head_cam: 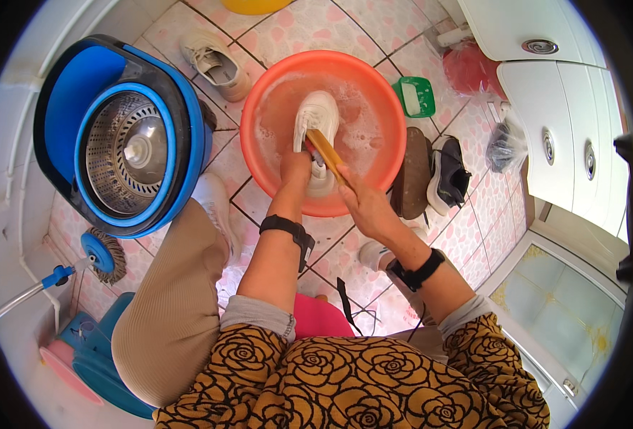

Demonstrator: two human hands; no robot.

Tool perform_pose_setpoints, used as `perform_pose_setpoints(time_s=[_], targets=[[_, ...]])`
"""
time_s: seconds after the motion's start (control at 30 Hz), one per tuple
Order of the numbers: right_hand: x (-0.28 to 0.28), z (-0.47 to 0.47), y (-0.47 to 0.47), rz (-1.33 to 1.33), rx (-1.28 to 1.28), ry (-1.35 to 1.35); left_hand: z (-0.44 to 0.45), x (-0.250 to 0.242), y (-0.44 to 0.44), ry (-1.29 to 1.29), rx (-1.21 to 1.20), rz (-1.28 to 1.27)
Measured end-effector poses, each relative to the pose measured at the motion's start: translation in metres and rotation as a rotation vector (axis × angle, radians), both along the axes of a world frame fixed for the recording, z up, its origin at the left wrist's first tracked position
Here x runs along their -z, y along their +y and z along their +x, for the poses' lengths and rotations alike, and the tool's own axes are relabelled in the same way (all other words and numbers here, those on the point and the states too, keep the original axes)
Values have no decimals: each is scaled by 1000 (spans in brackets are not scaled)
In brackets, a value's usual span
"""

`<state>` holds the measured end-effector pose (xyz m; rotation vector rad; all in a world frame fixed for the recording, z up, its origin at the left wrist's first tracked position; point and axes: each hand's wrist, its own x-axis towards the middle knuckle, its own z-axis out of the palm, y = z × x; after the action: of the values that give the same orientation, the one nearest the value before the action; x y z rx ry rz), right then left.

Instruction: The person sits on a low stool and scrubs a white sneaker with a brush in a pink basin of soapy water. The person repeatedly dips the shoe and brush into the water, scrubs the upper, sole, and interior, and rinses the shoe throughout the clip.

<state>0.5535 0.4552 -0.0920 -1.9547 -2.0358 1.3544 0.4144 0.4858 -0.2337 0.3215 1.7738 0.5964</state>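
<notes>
A white lace-up sneaker [321, 110] is held over soapy water in an orange plastic basin [249, 134], its toe pointing away from me. My left hand [296, 170] grips the shoe along its left side, near the ankle opening. In my right hand [360, 199] is a scrubbing brush with a yellowish wooden back [325, 147]. The brush lies slantwise across the shoe's opening and tongue, and its bristles face the shoe. Foam floats on the water around the sneaker. My left fingertips are hidden behind the shoe and brush.
A blue mop bucket [201, 145] with a metal spinner stands left, beside a mop head [103, 256]. One pale sneaker [215, 65] lies behind. Right of the basin are a green soap dish [416, 97], a brown shoe [412, 177] and a dark sneaker [448, 174]. White cabinets [542, 123] border the right.
</notes>
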Motion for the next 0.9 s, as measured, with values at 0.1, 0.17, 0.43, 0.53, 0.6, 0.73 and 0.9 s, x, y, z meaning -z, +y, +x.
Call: perform_pose_setpoints(time_s=[0.1,0.17,0.43,0.53,0.6,0.73,0.9], targets=[[8,6,10,85,-50,-136,12,11,-3,-184,34,13],[16,9,17,162,-74,-188,11,17,1,-136,15,78],[16,3,26,235,1,6,6,1,5,-373,-131,-45],[17,2,41,173,-48,-243,19,-9,2,-54,175,76],[21,4,48,190,-54,-250,20,-11,3,-102,120,16],[28,11,39,263,-54,-45,14,-5,1,36,289,-27],[17,21,27,94,-9,-48,22,-5,-4,30,424,-16]])
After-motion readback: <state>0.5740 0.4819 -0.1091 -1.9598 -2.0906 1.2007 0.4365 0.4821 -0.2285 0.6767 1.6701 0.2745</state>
